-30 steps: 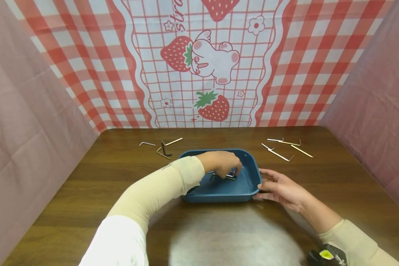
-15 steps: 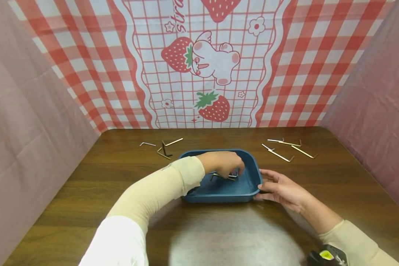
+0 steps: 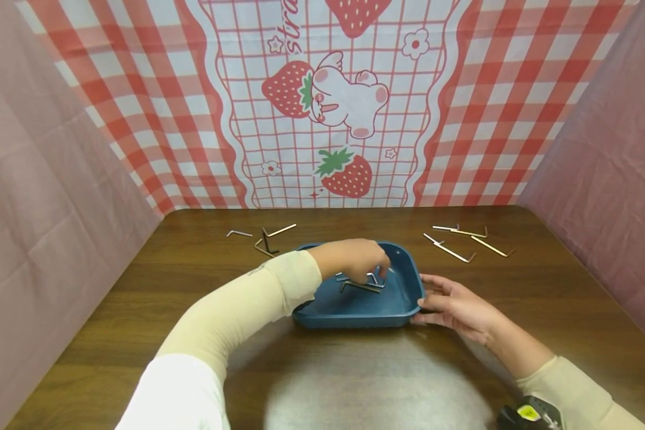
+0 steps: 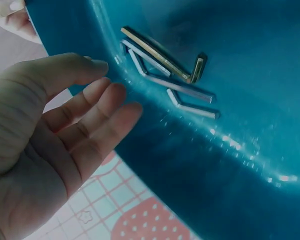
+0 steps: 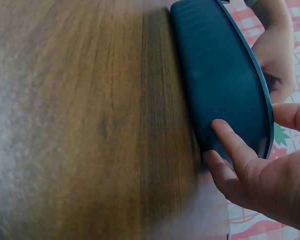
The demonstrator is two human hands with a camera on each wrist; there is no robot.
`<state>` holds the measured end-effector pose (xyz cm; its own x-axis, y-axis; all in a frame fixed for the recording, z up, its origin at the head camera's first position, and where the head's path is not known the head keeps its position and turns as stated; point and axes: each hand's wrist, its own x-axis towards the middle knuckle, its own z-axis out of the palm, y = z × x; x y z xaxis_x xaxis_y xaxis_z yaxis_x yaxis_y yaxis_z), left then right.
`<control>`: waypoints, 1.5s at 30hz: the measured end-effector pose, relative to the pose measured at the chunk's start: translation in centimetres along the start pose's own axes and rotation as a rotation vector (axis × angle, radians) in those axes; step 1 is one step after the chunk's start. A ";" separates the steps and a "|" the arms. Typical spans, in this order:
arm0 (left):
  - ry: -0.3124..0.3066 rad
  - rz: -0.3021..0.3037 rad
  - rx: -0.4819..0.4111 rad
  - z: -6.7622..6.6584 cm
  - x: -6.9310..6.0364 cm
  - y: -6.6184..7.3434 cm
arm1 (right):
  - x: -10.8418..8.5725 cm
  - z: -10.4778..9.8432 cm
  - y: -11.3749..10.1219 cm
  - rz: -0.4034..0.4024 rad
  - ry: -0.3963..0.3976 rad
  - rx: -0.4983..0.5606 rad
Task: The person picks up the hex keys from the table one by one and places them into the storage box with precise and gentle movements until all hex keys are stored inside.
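Observation:
A blue rectangular tray (image 3: pixel 355 321) sits on the table, with several L-shaped hex keys (image 3: pixel 362 287) lying loose inside it. Over them, my left hand (image 3: pixel 357 260) reaches in from the left. In the left wrist view its thumb and fingers are bent loosely with nothing between them, apart from a brass-coloured hex key (image 4: pixel 155 54) and silver ones (image 4: pixel 180 90). My right hand (image 3: pixel 457 307) holds the tray's right end. In the right wrist view the thumb is at the rim and fingertips (image 5: pixel 221 126) press the outer wall.
On the table left of the tray lies a group of hex keys (image 3: pixel 266 242), one of them black. Another group of hex keys (image 3: pixel 451 251) lies at the back right. A checked strawberry cloth (image 3: pixel 322 119) hangs behind the wooden table (image 3: pixel 113 334); pink cloth flanks both sides.
My left hand has drawn slightly back and left, so more of the hex keys in the tray shows. The right hand and the tray stay in place.

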<state>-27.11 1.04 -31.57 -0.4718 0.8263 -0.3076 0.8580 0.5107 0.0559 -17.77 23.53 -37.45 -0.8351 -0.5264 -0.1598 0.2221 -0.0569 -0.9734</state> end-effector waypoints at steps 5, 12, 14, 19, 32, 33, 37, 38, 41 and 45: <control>0.009 -0.008 0.068 -0.8 -1.2 0.3 | -0.1 0.1 0.0 0.006 -0.003 0.011; 0.033 -0.108 0.182 -1.2 -3.4 0.1 | 0.0 0.3 -0.1 0.000 0.003 0.018; 0.053 -0.119 0.195 -1.2 -3.9 -0.1 | 0.0 0.3 -0.1 0.001 0.009 0.025; 0.084 -0.139 0.201 -1.2 -4.9 -0.7 | -0.1 0.2 0.0 0.009 0.017 0.039; 0.256 -0.208 0.101 -0.9 -9.3 -3.0 | -0.1 0.2 0.1 0.004 0.015 0.023; 0.274 -0.224 0.087 -0.9 -9.7 -3.3 | -0.1 0.2 0.0 0.004 0.017 0.023; 0.350 -0.286 0.044 -0.9 -11.3 -4.1 | 0.0 0.3 0.0 0.003 0.019 0.022; 0.369 -0.297 0.036 -0.8 -11.7 -4.3 | -0.1 0.3 0.0 0.004 0.019 0.023; 0.420 -0.326 0.026 -0.3 -12.7 -5.0 | -0.1 0.3 0.0 0.006 0.017 0.021; 0.484 -0.353 0.023 0.6 -13.9 -6.1 | -0.2 0.3 -0.1 0.011 0.021 0.016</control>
<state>-25.67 -13.77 -28.23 -0.7635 0.6246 0.1644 0.6341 0.7732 0.0074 -17.50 23.35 -37.29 -0.8429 -0.5091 -0.1743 0.2394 -0.0646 -0.9688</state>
